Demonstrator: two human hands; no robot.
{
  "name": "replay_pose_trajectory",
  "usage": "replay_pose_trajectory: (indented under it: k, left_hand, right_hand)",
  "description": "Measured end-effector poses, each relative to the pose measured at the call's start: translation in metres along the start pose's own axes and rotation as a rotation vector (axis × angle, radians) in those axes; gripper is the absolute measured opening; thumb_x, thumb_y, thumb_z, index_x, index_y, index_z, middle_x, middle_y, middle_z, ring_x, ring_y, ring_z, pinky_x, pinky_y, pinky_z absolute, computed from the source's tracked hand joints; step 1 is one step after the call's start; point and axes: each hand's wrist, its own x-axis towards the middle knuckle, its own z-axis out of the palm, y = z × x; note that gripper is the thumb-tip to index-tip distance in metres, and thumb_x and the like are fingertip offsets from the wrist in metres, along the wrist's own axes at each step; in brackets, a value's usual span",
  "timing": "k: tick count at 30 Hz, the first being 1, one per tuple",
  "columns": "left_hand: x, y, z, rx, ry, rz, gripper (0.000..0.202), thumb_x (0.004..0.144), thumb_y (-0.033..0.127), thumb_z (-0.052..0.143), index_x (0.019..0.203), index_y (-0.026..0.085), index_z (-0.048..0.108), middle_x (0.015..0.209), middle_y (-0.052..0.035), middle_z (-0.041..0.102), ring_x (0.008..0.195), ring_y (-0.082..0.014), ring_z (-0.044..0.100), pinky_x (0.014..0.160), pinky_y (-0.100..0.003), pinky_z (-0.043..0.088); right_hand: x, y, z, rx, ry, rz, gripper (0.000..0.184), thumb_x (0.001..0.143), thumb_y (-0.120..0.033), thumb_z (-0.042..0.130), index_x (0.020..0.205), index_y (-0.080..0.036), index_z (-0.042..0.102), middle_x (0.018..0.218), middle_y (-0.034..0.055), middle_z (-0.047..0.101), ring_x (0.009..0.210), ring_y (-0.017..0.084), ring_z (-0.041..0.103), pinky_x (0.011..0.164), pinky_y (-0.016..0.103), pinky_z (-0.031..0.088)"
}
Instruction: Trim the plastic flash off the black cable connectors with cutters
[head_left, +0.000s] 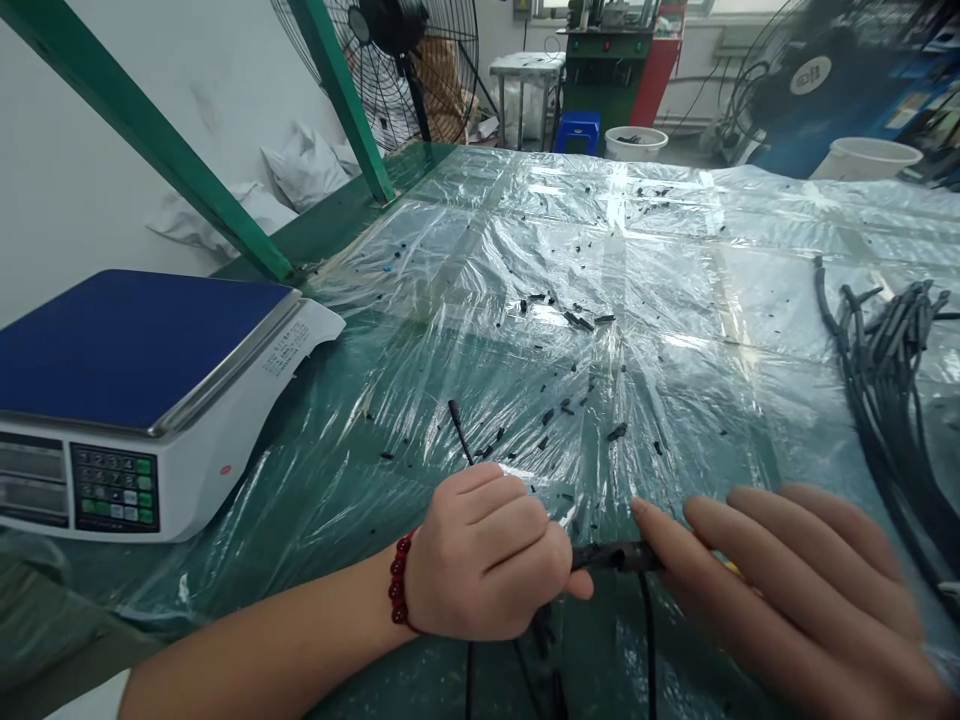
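My left hand, with a dark red bead bracelet at the wrist, is closed in a fist around a black cable. One thin end of it sticks up past the knuckles, and black strands hang below the fist. A thick black piece runs from the fist across to my right hand. The right hand is curled, with its fingers side by side, and is slightly blurred. A small bit of yellow shows between its fingers; what it belongs to is hidden.
Clear plastic film covers the green table, with small black scraps scattered over it. A bundle of black cables lies at the right. A digital scale stands at the left, near a green post. White buckets stand beyond.
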Motion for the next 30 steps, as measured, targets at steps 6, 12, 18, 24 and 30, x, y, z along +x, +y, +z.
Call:
replay_pose_trajectory:
  k: [6, 12, 18, 24, 30]
  left_hand:
    - [0.001, -0.01, -0.004, 0.041, -0.009, 0.07, 0.03, 0.104, 0.03, 0.052, 0.081, 0.014, 0.062, 0.059, -0.0007, 0.061, 0.049, -0.0128, 0.052, 0.053, -0.03, 0.04]
    - [0.002, -0.012, -0.007, 0.072, -0.008, 0.1, 0.027, 0.102, 0.029, 0.057, 0.081, 0.014, 0.064, 0.059, -0.0003, 0.061, 0.048, -0.013, 0.052, 0.051, -0.031, 0.039]
    - [0.004, -0.011, -0.009, 0.091, -0.01, 0.117, 0.025, 0.101, 0.028, 0.057, 0.082, 0.015, 0.065, 0.058, 0.0001, 0.061, 0.048, -0.0129, 0.051, 0.051, -0.032, 0.038]
    - [0.003, -0.009, -0.007, 0.104, -0.001, 0.098, 0.027, 0.102, 0.028, 0.056, 0.08, 0.015, 0.065, 0.057, 0.0006, 0.061, 0.048, -0.0125, 0.052, 0.051, -0.031, 0.037]
    - [0.003, -0.009, -0.005, 0.116, 0.006, 0.114, 0.031, 0.102, 0.031, 0.057, 0.076, 0.016, 0.064, 0.052, 0.0018, 0.055, 0.045, -0.0128, 0.046, 0.05, -0.032, 0.032]
  right_hand:
    - [0.004, -0.005, 0.004, 0.121, 0.024, 0.12, 0.014, 0.094, -0.017, 0.069, 0.107, -0.017, 0.074, 0.091, 0.0063, 0.074, 0.083, 0.023, 0.067, 0.082, 0.042, 0.049]
    - [0.008, -0.009, 0.003, 0.125, 0.012, 0.154, 0.014, 0.09, -0.013, 0.071, 0.103, -0.017, 0.075, 0.088, 0.0067, 0.074, 0.079, 0.023, 0.067, 0.08, 0.041, 0.048]
    - [0.007, -0.013, 0.002, 0.092, 0.017, 0.161, 0.017, 0.09, -0.014, 0.072, 0.106, -0.016, 0.074, 0.087, 0.0077, 0.075, 0.08, 0.025, 0.067, 0.08, 0.043, 0.047]
    - [0.006, -0.013, 0.004, 0.103, 0.023, 0.121, 0.015, 0.089, -0.011, 0.072, 0.104, -0.013, 0.074, 0.084, 0.0075, 0.073, 0.078, 0.024, 0.066, 0.077, 0.041, 0.047]
    - [0.007, -0.008, 0.005, 0.136, 0.021, 0.089, 0.016, 0.09, -0.009, 0.069, 0.105, -0.01, 0.074, 0.084, 0.0087, 0.071, 0.075, 0.022, 0.064, 0.072, 0.04, 0.048]
